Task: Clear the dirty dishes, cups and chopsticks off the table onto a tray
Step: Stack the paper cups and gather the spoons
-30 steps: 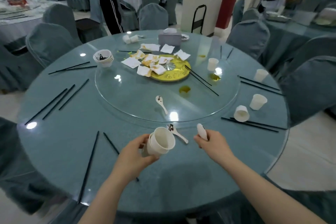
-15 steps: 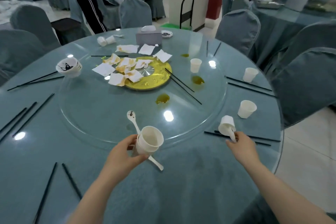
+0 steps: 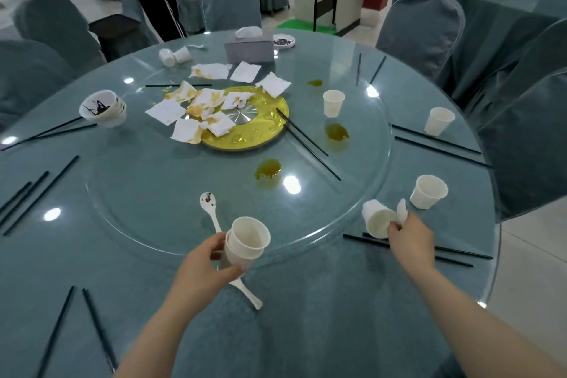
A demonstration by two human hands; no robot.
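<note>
Left hand (image 3: 204,267) grips a nested stack of white paper cups (image 3: 245,244), fingers and thumb curled round it, held above the near edge of the round glass-topped table (image 3: 306,316). A white ceramic spoon (image 3: 245,291) lies just beneath. Right hand (image 3: 409,238) pinches the rim of a tipped white paper cup (image 3: 379,219) lying beside black chopsticks (image 3: 454,253), and holds a small white spoon (image 3: 402,209) in its fingers. Beyond it, an upright white paper cup (image 3: 428,196) stands near the table's right edge. Farther off, stained paper napkins (image 3: 202,110) cover a round gold plate (image 3: 254,129) on the glass turntable (image 3: 153,181).
</note>
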